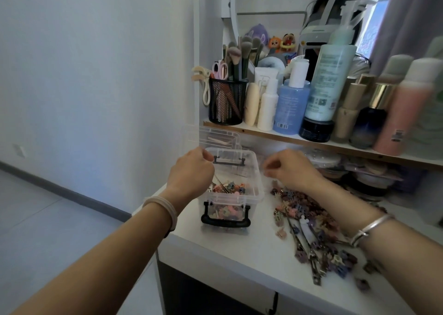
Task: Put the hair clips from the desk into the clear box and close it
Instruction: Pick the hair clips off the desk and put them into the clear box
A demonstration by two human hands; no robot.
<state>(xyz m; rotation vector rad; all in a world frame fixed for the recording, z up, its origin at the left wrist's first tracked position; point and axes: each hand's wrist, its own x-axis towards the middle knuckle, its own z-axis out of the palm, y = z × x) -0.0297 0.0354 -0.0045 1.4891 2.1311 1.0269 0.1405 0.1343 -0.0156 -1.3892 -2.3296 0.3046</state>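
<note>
Filling the clear plastic box with black clip-on handles (236, 171) is under way but far from done, by my reading. A shallow layer of small pink, orange and blue hair clips (231, 187) already sits in the bottom of it, and more show through its front wall just above the near handle. The box stands at the left end of the white desk (239, 250), and its transparent lid (215, 136) is tipped open behind it, so the closing step is not yet done.

The larger share of the work is left. A long heap of purple, pink and grey claw clips and slim metal clips (309, 219) lies on the desk just right of the box, running from beside the box toward the near edge, with a few loose ones strewn apart at the near end.

The left hand (191, 168) hangs over the box's left rim with its fingers curled inward; a thin dark sliver runs down from beneath it into the box, but I cannot tell whether the fingers grasp it. The right hand (291, 168) hovers above the far end of the heap, just right of the box, fingers curled with thumb and forefinger drawn close; whether it pinches a clip cannot be told.
</note>
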